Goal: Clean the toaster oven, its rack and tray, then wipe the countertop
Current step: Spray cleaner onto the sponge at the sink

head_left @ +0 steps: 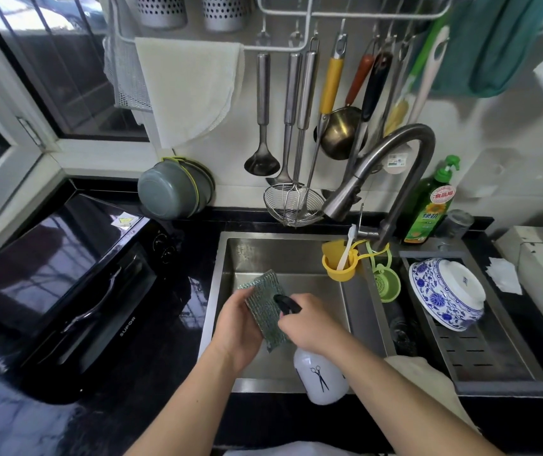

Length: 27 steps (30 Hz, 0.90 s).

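Over the steel sink [250, 255] my left hand [240, 327] grips a green scouring pad [265, 304], held upright. My right hand [309, 320] is curled round the black trigger head of a white spray bottle [321, 376], its nozzle right against the pad. The black toaster oven [56, 278] sits on the black countertop [164, 340] to the left of the sink, door closed. Its rack and tray are not visible.
A faucet [391, 159] arches over the sink. A blue-and-white bowl [447, 294] lies in the drain tray on the right. Green dish soap [431, 205] stands behind it. Utensils [296, 126] and a white cloth [191, 90] hang on the wall. A grey pot [171, 192] leans behind the oven.
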### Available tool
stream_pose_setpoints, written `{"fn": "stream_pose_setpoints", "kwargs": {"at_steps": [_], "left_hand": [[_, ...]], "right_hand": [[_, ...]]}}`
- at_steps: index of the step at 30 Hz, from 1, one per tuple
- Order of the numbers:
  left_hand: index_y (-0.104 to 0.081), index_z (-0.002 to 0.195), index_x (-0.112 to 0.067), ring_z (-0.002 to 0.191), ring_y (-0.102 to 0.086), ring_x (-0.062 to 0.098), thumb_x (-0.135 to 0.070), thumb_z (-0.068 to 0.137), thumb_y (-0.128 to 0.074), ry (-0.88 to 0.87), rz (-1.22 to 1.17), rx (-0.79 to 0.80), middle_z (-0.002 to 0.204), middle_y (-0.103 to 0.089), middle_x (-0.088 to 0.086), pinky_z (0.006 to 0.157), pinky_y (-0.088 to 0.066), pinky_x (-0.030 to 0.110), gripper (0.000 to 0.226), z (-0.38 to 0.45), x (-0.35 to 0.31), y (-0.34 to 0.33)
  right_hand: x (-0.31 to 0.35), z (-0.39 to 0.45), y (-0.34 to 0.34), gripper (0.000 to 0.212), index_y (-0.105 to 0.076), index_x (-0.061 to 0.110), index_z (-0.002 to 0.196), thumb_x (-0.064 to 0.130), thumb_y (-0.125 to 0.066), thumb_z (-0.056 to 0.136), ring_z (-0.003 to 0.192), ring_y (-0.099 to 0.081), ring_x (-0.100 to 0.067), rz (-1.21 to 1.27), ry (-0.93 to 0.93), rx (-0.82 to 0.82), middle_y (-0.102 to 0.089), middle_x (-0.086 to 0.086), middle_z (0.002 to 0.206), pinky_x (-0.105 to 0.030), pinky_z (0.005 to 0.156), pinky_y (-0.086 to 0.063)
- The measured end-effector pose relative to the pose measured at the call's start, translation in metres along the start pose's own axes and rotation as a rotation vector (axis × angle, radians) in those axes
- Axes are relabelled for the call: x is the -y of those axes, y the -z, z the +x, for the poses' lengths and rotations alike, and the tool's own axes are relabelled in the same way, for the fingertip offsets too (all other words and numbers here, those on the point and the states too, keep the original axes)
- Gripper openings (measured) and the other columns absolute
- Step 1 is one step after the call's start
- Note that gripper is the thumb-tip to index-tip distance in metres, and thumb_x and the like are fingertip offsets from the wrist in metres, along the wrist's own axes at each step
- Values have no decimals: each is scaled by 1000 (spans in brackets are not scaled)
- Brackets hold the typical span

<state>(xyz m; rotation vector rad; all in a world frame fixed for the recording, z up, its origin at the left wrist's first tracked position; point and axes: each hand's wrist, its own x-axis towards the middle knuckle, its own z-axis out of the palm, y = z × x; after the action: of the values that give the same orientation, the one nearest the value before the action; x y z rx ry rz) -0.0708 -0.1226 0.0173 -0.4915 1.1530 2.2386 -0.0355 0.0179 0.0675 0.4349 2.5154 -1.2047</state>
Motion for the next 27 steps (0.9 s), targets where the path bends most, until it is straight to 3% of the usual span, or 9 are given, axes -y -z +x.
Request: {"fn": "stream_pose_setpoints", "kwargs": {"at_steps": [6, 10, 13, 16, 20, 24, 27], "left_hand": [[-68, 122, -8, 109, -63, 36, -33, 104, -40, -2, -102, 26, 116, -69, 21, 107, -43, 53, 42, 6, -5, 3], [-63, 134, -9, 113, -64, 35, -40, 108, -37, -4, -129, 27, 122, -69, 19, 111, -42, 53, 48, 11, -6, 5], [-62, 137, -9, 113, -66, 35, -42, 108, -36, -10, -143, 21, 124, -70, 18, 111, -43, 54, 51, 16, -8, 7], [-59, 141, -8, 125, -61, 38, -45, 108, -36, -19, -172, 9, 131, -67, 19, 117, -37, 58, 55, 21, -10, 9], [-58, 142, -9, 133, -57, 40, -47, 109, -35, -32, -213, -10, 138, -64, 20, 117, -36, 60, 55, 26, -12, 8], [-56, 144, -9, 135, -55, 40, -48, 109, -35, -29, -239, -25, 140, -62, 21, 114, -39, 60, 57, 28, -10, 7], [-57, 142, -8, 129, -59, 40, -46, 110, -36, -44, -271, -64, 131, -66, 21, 111, -43, 61, 54, 27, -8, 3]], "right_hand": [[-7, -10, 1, 11, -63, 20, 82, 23, -58, 73, 79, -63, -28, -3, 23, 5, -67, -3, 78, -31, 61, -41], [-10, -11, -1, 15, -63, 20, 81, 25, -55, 71, 77, -65, -28, -13, 11, 12, -68, -4, 74, -35, 63, -48], [-16, -12, -1, 10, -61, 24, 79, 28, -57, 72, 73, -62, -26, -22, 19, 31, -64, -1, 70, -33, 61, -44], [-21, -14, 1, 9, -61, 21, 81, 27, -57, 75, 75, -61, -26, -69, 9, 17, -65, -1, 75, -32, 60, -43], [-27, -18, 3, 15, -62, 16, 83, 26, -56, 73, 76, -64, -29, -73, -39, 8, -68, -6, 76, -29, 59, -41], [-29, -19, 4, 10, -63, 21, 83, 25, -59, 75, 75, -63, -22, -82, -25, 2, -67, -1, 78, -27, 58, -41], [-32, -19, 6, 13, -64, 20, 83, 26, -57, 74, 74, -64, -23, -92, -65, -16, -68, -1, 76, -29, 60, -45]]}}
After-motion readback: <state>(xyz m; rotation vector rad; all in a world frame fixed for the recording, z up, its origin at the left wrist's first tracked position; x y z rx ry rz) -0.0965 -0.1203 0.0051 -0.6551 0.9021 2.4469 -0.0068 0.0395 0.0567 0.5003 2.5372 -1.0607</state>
